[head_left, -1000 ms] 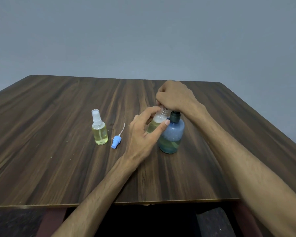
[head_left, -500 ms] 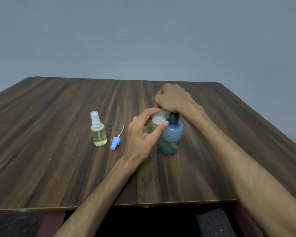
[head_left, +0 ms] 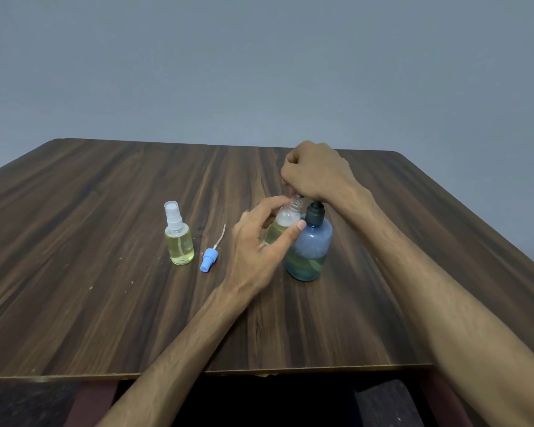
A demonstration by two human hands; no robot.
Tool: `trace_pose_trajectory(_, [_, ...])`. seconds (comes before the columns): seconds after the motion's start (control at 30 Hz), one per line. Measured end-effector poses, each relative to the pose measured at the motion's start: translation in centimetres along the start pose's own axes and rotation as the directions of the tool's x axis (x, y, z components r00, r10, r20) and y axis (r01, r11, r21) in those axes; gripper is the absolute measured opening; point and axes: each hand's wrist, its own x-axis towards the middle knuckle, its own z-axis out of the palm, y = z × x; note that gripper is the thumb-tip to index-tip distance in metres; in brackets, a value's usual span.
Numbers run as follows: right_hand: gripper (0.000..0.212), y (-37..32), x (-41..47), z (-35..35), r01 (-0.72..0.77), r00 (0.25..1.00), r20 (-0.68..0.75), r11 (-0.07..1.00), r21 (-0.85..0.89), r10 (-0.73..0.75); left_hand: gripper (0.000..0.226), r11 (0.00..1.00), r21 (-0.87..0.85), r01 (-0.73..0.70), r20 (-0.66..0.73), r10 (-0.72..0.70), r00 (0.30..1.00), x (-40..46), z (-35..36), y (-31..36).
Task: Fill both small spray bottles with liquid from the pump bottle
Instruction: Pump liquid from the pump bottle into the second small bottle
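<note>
Two bare forearms reach in from the near edge of a table (head_left: 105,318) whose flat top is a dark, streaky wood-grain laminate with rounded far corners and a few pale specks on it. The left hand (head_left: 259,251) comes first: its thumb and curled fingers pinch a small, open-necked spray bottle (head_left: 282,224) of clear plastic, round-shouldered, tilted with its threaded mouth leaning toward the right; pale yellow liquid fills its lower part. Touching it on the right stands the pump bottle (head_left: 310,251), a squat, rounded body of translucent blue plastic with a dark collar and pump stem on top, yellowish-green liquid pooled in its lower third. To the left of the hand a small blue sprayer cap (head_left: 209,259) lies on its side on the wood, its thin white dip tube pointing away toward the far side. Just left of that stands the second small spray bottle (head_left: 179,238), upright, clear and cylindrical, its white sprayer fitted, filled with yellow liquid up to the shoulder. Farther back, the right hand (head_left: 316,172) sits over the pump head, knuckles up and fingers curled down around it; the spout itself is hidden under the hand, right above the open bottle's mouth. Behind the table rises a plain, smooth grey-blue wall (head_left: 259,66).
</note>
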Motion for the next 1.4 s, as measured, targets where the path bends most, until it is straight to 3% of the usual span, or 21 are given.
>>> trace_pose_trajectory(0.13, [0.023, -0.1, -0.3, 0.6, -0.013, 0.997, 0.073, 0.999, -0.053, 0.017, 0.028, 1.0, -0.003, 0.0, -0.005, 0.0, 1.0, 0.1, -0.1, 0.0])
trace_pose_trajectory(0.3, [0.026, 0.0, -0.1, 0.1, 0.005, 1.0, -0.001, 1.0, 0.002, -0.005, 0.027, 1.0, 0.001, 0.001, 0.004, -0.001, 1.0, -0.1, -0.1, 0.1])
trace_pose_trajectory(0.47, [0.024, -0.4, -0.2, 0.1, -0.013, 0.987, 0.157, 0.998, -0.063, 0.023, 0.029, 1.0, -0.006, 0.007, 0.006, -0.007, 1.0, 0.0, -0.1, 0.2])
trace_pose_trajectory(0.6, [0.026, -0.2, 0.1, -0.5, 0.002, 0.996, 0.09, 0.999, -0.039, 0.001, 0.029, 1.0, -0.001, 0.016, 0.001, -0.016, 1.0, -0.1, -0.1, 0.3])
trace_pose_trajectory(0.73, [0.024, -0.1, -0.2, 0.5, -0.014, 0.991, 0.135, 0.998, -0.054, 0.021, 0.029, 1.0, -0.005, 0.022, 0.007, -0.022, 1.0, 0.0, -0.1, 0.3])
trace_pose_trajectory(0.9, [0.031, 0.0, -0.1, 0.0, -0.003, 1.0, -0.005, 1.0, 0.006, 0.003, 0.029, 1.0, -0.008, 0.015, 0.002, -0.015, 1.0, -0.2, -0.1, 0.3])
trace_pose_trajectory(1.07, [0.028, -0.1, -0.1, 0.6, -0.035, 0.996, 0.075, 0.997, -0.061, 0.04, 0.026, 1.0, -0.017, 0.025, 0.005, -0.025, 1.0, -0.1, -0.1, 0.3])
trace_pose_trajectory(1.23, [0.033, -0.2, -0.4, -0.1, 0.002, 0.999, -0.043, 1.0, 0.003, -0.002, 0.024, 0.999, -0.021, 0.034, 0.01, -0.033, 0.999, -0.2, -0.2, 0.4])
trace_pose_trajectory(1.4, [0.027, -0.2, -0.6, 0.4, -0.03, 0.994, 0.1, 0.999, -0.04, 0.034, 0.025, 0.999, -0.022, 0.035, 0.008, -0.034, 0.999, -0.2, -0.1, 0.6])
